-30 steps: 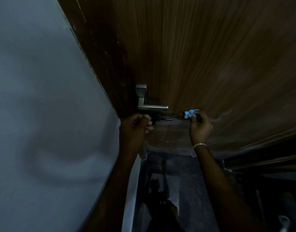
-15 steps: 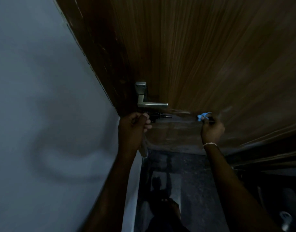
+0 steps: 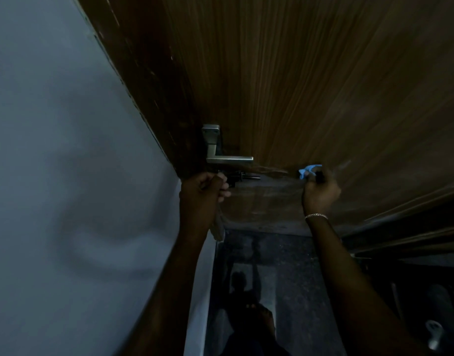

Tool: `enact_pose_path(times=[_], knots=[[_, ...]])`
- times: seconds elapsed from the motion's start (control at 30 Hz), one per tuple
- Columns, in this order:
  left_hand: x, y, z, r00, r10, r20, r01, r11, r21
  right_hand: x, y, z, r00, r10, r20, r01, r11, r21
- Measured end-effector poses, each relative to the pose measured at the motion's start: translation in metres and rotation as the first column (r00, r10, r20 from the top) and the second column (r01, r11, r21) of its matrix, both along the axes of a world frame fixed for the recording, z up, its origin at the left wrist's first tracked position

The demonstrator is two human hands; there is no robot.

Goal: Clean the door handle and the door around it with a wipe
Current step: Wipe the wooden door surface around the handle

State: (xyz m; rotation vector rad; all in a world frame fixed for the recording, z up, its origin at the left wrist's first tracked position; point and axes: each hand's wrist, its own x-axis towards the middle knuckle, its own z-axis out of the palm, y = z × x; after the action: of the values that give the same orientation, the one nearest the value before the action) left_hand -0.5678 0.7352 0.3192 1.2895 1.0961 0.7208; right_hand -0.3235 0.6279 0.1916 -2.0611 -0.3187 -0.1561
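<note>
Head view: right hand [image 3: 320, 192] pinches crumpled blue wipe [image 3: 308, 170] — left hand [image 3: 203, 191] fisted.

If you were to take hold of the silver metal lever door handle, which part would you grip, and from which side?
I would grip the flat horizontal bar of the silver metal lever door handle, coming from its free right-hand end. That bar stands off the brown wood-grain door, probably leaving room for fingers behind it. The left hand sits closed just below it; the right hand holds the blue wipe.
</note>
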Motion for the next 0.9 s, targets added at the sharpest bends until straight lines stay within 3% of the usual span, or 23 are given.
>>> enact_pose_path(times=[0.13,0.23,0.33,0.43,0.57,0.7,0.8,0.9], knots=[[0.003,-0.002,0.0,1.0,-0.005,-0.008,0.005,1.0,-0.005,-0.021,0.024,0.011,0.977,0.15,0.154,-0.161,0.985,0.061],[0.001,-0.002,0.0,1.0,-0.005,-0.011,0.005,1.0,0.016,-0.032,0.024,-0.005,0.963,0.228,0.146,-0.218,0.973,-0.083],[-0.001,-0.001,-0.001,1.0,0.012,-0.013,-0.011,1.0,0.013,-0.02,0.006,-0.022,0.98,0.193,0.048,-0.182,0.966,-0.182],[-0.001,0.0,-0.001,1.0,0.014,-0.008,-0.014,1.0,0.001,-0.001,-0.005,-0.015,0.998,0.061,0.019,-0.059,0.996,-0.072],[0.001,-0.002,-0.002,1.0,-0.003,-0.001,0.003,1.0,-0.003,-0.001,0.005,0.007,0.99,0.013,0.141,-0.033,0.99,0.14],[0.002,-0.002,-0.001,1.0,-0.009,0.008,0.009,1.0,0.004,-0.018,0.017,0.003,0.955,0.187,0.228,-0.191,0.982,-0.002],[0.0,-0.002,0.0,1.0,-0.004,0.008,0.004,1.0,0.005,-0.021,0.008,-0.015,0.967,0.24,0.084,-0.221,0.957,-0.185],[0.001,-0.002,-0.001,1.0,-0.01,-0.004,0.01,1.0,0.002,-0.013,0.004,-0.015,0.994,0.066,-0.083,-0.078,0.987,-0.143]])
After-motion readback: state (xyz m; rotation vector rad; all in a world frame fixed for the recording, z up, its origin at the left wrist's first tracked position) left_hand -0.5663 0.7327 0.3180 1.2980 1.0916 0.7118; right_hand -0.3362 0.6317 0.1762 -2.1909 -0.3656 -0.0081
